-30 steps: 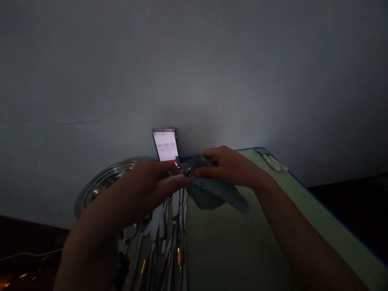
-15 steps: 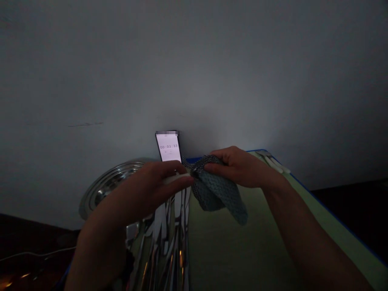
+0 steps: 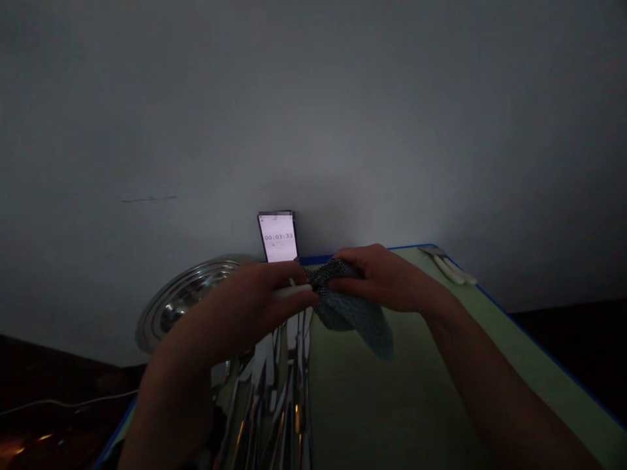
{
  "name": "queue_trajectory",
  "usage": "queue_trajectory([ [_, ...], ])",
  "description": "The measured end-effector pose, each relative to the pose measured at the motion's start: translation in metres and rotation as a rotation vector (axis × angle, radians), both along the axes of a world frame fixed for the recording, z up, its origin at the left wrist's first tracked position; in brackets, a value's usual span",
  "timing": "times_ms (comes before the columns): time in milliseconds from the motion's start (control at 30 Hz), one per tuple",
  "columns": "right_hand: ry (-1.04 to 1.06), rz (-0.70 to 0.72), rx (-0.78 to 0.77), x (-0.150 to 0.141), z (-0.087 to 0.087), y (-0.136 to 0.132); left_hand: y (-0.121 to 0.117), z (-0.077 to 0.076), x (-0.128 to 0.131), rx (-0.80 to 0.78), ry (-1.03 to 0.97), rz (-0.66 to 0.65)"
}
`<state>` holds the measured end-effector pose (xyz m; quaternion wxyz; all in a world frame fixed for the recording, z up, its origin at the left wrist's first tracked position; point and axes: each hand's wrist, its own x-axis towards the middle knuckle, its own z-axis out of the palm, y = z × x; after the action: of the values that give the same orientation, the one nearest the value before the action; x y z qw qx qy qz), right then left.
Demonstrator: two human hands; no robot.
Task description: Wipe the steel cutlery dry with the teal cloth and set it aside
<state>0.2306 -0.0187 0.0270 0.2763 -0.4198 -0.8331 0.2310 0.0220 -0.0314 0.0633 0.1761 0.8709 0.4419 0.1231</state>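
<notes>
Rough matt cloth (image 3: 365,318), smooth handle (image 3: 296,289) (plastic-looking), glossy metal cutlery (image 3: 260,365).

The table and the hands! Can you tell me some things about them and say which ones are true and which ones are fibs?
1. The right hand is holding a cloth. True.
2. The phone has a dark screen. False: the phone's screen is lit and shows 00:03:33.
3. The left hand is holding a white handle. True.
4. The metal cutlery lies in the picture to the right of the cloth. False: the metal cutlery lies to the left of it.
5. White-handled utensils lie near the far right corner of the table. True.
6. The metal dish is square. False: the metal dish looks round.
</notes>
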Motion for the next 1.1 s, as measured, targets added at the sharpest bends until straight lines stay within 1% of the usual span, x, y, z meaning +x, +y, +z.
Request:
queue_trajectory([
  [33, -0.002, -0.002, 0.026, -0.001, 0.001, -0.001, 0.001, 0.000, -0.001, -0.008, -0.006, 0.010],
  [100, 0.012, 0.041, 0.025, -0.001, 0.002, -0.002, 0.004, -0.001, -0.006, -0.043, -0.022, 0.022],
  [233, 0.034, 0.122, -0.063, 0.001, 0.003, -0.003, 0.007, -0.001, -0.014, -0.108, -0.010, 0.028],
  [367, 0.032, 0.176, -0.168, 0.003, 0.003, -0.002, 0.007, -0.001, -0.015, -0.142, 0.016, 0.028],
  [433, 0.033, 0.158, -0.156, 0.001, 0.004, -0.002, 0.006, 0.000, -0.012, -0.134, -0.010, 0.011],
  [533, 0.017, 0.068, -0.050, -0.001, 0.005, -0.002, 0.004, 0.001, -0.009, -0.096, -0.018, 0.006],
  [600, -0.001, 0.031, -0.007, -0.001, 0.008, -0.003, 0.002, 0.001, -0.008, -0.087, -0.027, 0.006],
  [767, -0.016, 0.047, -0.027, 0.008, 0.014, -0.007, 0.002, 0.001, -0.012, -0.081, -0.031, 0.042],
  [867, -0.005, 0.017, -0.012, 0.011, 0.014, -0.008, 0.002, 0.001, -0.012, -0.066, -0.005, 0.052],
  [1000, -0.050, -0.038, 0.044, 0.006, 0.011, -0.005, 0.001, 0.000, -0.006, 0.004, 0.018, 0.033],
  [1100, -0.062, -0.055, 0.062, -0.001, 0.009, -0.003, 0.000, -0.001, -0.002, 0.007, 0.012, 0.016],
])
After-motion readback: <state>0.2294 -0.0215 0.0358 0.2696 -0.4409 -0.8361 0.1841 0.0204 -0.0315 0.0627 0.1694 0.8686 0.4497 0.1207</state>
